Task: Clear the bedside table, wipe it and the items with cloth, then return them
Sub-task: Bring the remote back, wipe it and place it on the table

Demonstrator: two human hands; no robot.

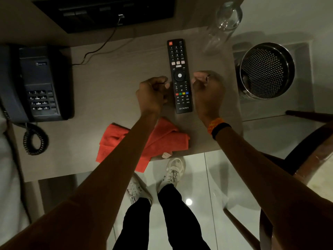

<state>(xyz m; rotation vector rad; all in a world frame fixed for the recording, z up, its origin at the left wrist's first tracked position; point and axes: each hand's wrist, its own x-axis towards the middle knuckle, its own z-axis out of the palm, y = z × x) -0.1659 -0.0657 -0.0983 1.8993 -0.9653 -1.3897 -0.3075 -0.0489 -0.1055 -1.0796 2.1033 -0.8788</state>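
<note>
A black TV remote (179, 74) lies lengthwise on the beige bedside table (111, 83). My left hand (152, 92) hovers just left of it with fingers curled and holding nothing. My right hand (208, 89), a ring on one finger, is curled the same way just right of the remote. Neither hand touches it. An orange-red cloth (162, 139) lies folded near the table's front edge, partly under my left forearm. A dark desk phone (36, 83) sits at the left with its coiled cord (35, 139). A clear glass bottle (223, 24) stands at the back right.
A perforated metal bin (266, 71) stands on the floor right of the table. A dark switch panel (104, 11) with a plugged cable is on the wall behind. A wooden chair (310, 159) is at the right. My feet stand on glossy tiles below the table edge.
</note>
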